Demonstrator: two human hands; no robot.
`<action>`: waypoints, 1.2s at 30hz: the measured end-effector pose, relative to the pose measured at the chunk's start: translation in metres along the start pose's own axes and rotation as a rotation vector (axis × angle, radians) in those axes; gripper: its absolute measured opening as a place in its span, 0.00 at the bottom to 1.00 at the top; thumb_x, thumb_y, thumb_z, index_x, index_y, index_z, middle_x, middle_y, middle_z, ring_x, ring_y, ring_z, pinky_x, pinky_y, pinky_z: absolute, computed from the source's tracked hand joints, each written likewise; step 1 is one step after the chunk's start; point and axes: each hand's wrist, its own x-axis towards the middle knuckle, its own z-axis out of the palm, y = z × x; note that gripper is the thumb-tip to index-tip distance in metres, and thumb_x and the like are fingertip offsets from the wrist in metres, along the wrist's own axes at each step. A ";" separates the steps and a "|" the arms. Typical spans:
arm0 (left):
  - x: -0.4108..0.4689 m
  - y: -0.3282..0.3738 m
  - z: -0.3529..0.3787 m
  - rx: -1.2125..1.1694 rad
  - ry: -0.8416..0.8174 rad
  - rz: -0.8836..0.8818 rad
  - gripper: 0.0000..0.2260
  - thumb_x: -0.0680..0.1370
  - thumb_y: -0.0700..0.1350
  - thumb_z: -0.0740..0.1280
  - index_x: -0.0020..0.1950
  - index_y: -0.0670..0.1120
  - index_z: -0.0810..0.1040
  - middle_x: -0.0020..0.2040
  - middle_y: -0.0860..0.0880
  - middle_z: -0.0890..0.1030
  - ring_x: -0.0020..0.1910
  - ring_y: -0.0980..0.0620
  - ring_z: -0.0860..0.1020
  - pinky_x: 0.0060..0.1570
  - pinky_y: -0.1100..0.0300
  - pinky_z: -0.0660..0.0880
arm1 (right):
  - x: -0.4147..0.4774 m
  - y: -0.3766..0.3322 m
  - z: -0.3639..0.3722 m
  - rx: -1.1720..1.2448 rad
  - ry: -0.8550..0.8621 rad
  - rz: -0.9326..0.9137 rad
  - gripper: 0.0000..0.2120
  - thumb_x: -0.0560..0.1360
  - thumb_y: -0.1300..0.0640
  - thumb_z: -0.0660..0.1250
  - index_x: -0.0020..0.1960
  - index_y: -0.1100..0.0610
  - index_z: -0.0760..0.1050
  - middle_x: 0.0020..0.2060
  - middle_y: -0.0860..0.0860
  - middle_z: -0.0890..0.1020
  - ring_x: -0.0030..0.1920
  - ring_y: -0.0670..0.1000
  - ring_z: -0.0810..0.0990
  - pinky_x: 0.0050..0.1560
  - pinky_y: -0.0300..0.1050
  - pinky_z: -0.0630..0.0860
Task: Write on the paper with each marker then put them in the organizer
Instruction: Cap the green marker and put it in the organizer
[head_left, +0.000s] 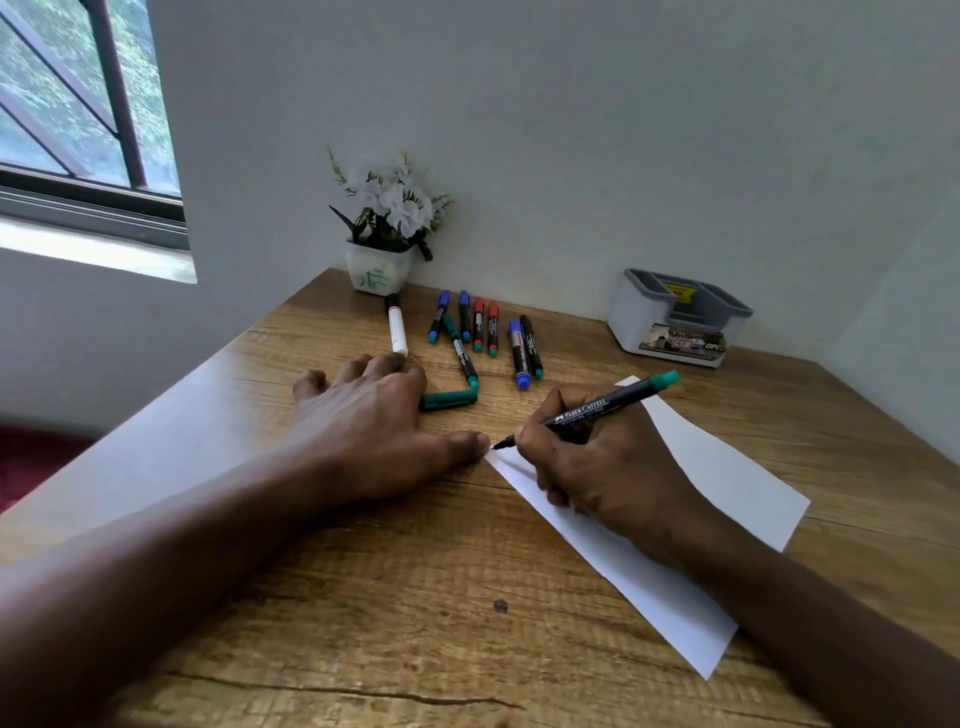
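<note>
- Two hands shared the work: the left hand (363, 415) lay flat on the table (363, 597) with fingers spread and straight, holding nothing; its thumb tip touched the near corner of the paper (727, 467), most likely to keep the sheet from sliding under the stroke
- The right hand (597, 467) was clamped round a marker (597, 408) in a writing grip, the heel of the hand resting on the sheet; the bare tip sat at that same corner, just beside the left thumb, so writing seemed about to begin or barely begun; no ink mark could be made out
- The green cap (449, 400) lay on the wood, touching the left fingers, probably kept close for recapping
- The other markers (519, 353) lay capped in a loose row behind the hands, with blue, red and green caps, plus a white marker (397, 330) beside the flower pot (379, 270); they looked set within easy reach for their turns
- The organizer (675, 317) stood at the back right, well apart from the paper; no marker showed in its compartments
- The held barrel read "FABER-CASTELL" in white; the smaller line beneath was too fine to read; the organizer carried a yellow sticker inside and a printed front label, both illegible
</note>
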 end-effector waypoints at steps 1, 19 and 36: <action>0.000 0.000 0.000 0.001 0.002 0.000 0.44 0.69 0.78 0.57 0.78 0.55 0.62 0.82 0.51 0.57 0.80 0.46 0.55 0.76 0.37 0.52 | 0.000 0.000 0.000 -0.009 -0.003 -0.009 0.07 0.75 0.62 0.72 0.38 0.59 0.79 0.24 0.51 0.80 0.24 0.46 0.78 0.26 0.36 0.72; 0.002 0.000 0.001 0.003 0.004 -0.005 0.43 0.70 0.78 0.57 0.78 0.55 0.62 0.82 0.51 0.56 0.80 0.46 0.54 0.76 0.37 0.51 | 0.001 0.000 -0.001 0.012 0.019 0.027 0.08 0.74 0.62 0.72 0.37 0.62 0.77 0.25 0.52 0.79 0.23 0.48 0.78 0.24 0.36 0.71; 0.001 0.001 0.000 0.005 0.000 -0.005 0.43 0.70 0.78 0.57 0.79 0.55 0.62 0.82 0.51 0.56 0.80 0.46 0.54 0.76 0.38 0.51 | 0.001 -0.001 0.001 0.018 0.076 0.060 0.08 0.74 0.61 0.73 0.37 0.61 0.77 0.24 0.52 0.79 0.24 0.48 0.78 0.25 0.35 0.71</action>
